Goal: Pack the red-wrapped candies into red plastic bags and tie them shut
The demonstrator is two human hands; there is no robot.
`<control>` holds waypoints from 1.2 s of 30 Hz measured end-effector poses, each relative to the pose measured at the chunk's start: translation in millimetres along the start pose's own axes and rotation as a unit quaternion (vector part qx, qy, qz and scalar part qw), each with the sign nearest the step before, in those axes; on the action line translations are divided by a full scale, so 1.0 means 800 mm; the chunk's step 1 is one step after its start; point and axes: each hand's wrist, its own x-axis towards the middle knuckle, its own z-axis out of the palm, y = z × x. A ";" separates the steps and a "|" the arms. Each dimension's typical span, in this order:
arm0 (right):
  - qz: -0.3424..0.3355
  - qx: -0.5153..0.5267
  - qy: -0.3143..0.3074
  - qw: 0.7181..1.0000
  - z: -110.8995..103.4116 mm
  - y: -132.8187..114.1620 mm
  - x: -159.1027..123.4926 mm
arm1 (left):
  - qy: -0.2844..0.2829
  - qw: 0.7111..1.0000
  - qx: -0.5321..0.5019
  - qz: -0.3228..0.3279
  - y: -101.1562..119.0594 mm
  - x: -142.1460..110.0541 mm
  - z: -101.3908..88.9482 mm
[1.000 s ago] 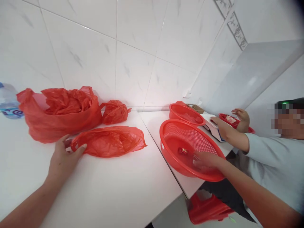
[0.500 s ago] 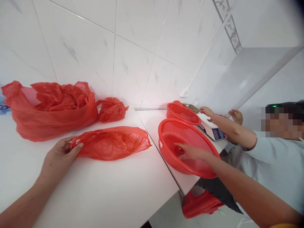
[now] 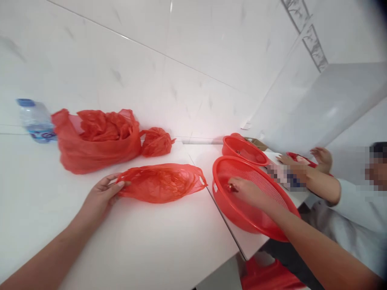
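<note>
My left hand [image 3: 106,192] pinches the left end of a thin red plastic bag [image 3: 165,186], whose mouth gapes upward on the white table. Inside a large red mesh basket [image 3: 256,215], my right hand [image 3: 246,192] has its fingers closed on a small shiny red item [image 3: 231,187]. Its kind is too small to make out. The fingertips hide part of it.
Behind the bag stand a full red plastic bag [image 3: 99,151], a smaller knotted red bag [image 3: 157,141] and a water bottle [image 3: 38,121]. A second red basket [image 3: 245,150] sits farther back. At right, a co-worker's arm [image 3: 320,183] reaches over a scale.
My right fingers have closed on the small red item in the basket. My left hand still holds the bag's end. The view has shifted left, showing more of the bottle.
</note>
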 end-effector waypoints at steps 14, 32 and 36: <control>-0.222 0.019 0.119 0.968 0.048 -0.225 0.058 | -0.061 0.993 -0.103 0.000 0.019 -0.019 0.017; 0.022 0.036 0.061 0.997 0.138 -0.058 -0.089 | -0.034 0.996 -0.081 -0.024 0.010 0.001 -0.008; 0.038 0.064 0.058 0.996 0.142 -0.054 -0.111 | -0.047 0.996 -0.078 -0.021 0.009 0.003 -0.011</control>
